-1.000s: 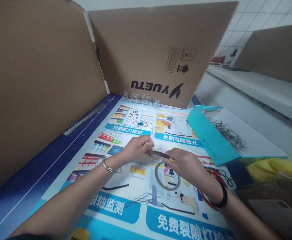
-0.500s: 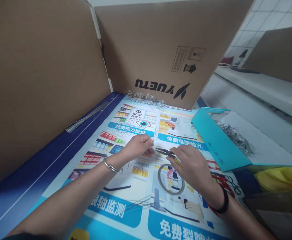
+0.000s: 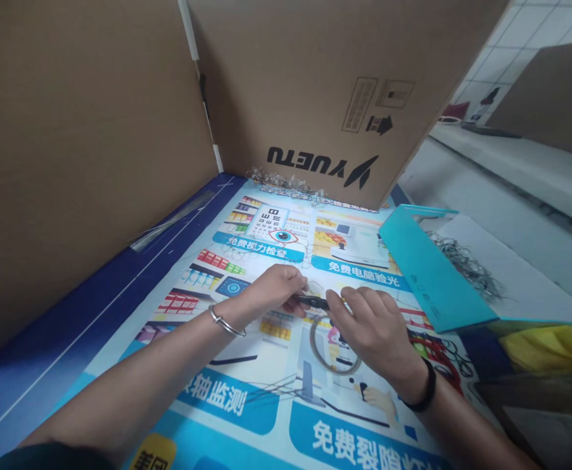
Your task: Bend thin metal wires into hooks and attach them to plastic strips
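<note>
My left hand [image 3: 279, 287] is closed in a pinch over the printed sheet, with a thin wire [image 3: 317, 285] curving up beside its fingertips. My right hand [image 3: 370, 326] grips dark-jawed pliers [image 3: 314, 301], whose tips reach the fingers of my left hand. Exactly where the jaws meet the wire is too small to make out. Below the pliers lies a round coil of grey wire [image 3: 337, 373]. Several straight thin wires [image 3: 271, 390] rest on the sheet nearer to me.
Cardboard panels [image 3: 305, 85] stand at the left and back. Small wire pieces [image 3: 286, 181] lie along the back panel's foot. On the right, a turquoise box [image 3: 413, 274] holds tangled wire pieces [image 3: 467, 264], with red and dark cords [image 3: 445, 359] and yellow material [image 3: 540, 349] nearby.
The pliers have moved left to my left hand's fingertips, and their jaws have come together. A curved wire now shows above them. The view has shifted slightly.
</note>
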{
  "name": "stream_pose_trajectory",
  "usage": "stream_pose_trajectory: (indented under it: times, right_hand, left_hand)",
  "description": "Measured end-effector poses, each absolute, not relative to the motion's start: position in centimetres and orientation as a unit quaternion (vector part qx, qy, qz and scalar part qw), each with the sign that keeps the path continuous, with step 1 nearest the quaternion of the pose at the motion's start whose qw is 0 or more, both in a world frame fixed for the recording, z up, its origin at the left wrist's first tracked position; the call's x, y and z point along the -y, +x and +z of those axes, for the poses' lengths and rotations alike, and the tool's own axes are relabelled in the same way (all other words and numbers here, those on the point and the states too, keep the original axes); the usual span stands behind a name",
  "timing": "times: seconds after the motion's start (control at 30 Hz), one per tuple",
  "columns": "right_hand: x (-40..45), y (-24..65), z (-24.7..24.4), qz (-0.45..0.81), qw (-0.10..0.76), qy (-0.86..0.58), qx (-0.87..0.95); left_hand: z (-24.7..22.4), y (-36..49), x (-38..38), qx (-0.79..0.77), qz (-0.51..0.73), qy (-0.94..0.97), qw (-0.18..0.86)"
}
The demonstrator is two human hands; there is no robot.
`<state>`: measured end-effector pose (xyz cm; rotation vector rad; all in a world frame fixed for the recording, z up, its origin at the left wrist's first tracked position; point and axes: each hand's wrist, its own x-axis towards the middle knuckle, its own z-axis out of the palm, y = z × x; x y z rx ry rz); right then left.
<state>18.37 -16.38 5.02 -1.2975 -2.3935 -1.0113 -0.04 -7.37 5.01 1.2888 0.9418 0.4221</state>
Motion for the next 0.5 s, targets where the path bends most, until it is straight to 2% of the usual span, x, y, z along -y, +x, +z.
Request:
stream_pose_trajectory:
  times: [0.5]
  right_hand:
    - [16.46, 18.08, 5.2, -0.338, 0.115, -0.448, 0.82]
  left_hand:
    - [4.52, -0.11, 7.29, -0.401, 0.181, 0.567, 0.696]
